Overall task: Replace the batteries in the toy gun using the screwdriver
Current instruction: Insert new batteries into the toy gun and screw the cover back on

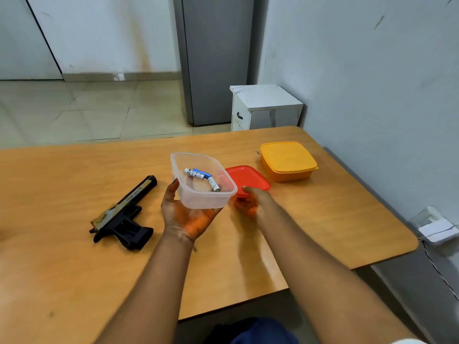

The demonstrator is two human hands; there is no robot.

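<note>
My left hand (185,216) holds a clear plastic container (198,197) from below, lifted over the wooden table (74,269). Inside it lie three small batteries (201,176), white and blue. My right hand (250,202) grips the near edge of a red lid (250,178) lying just right of the container. A black and gold toy gun (124,216) lies flat on the table to the left, barrel pointing away. No screwdriver is in view.
A closed orange container (288,161) stands at the back right of the table. Beyond the table are a small white cabinet (263,108) and a grey door. A white charger (437,230) with a cable sits by the wall at right.
</note>
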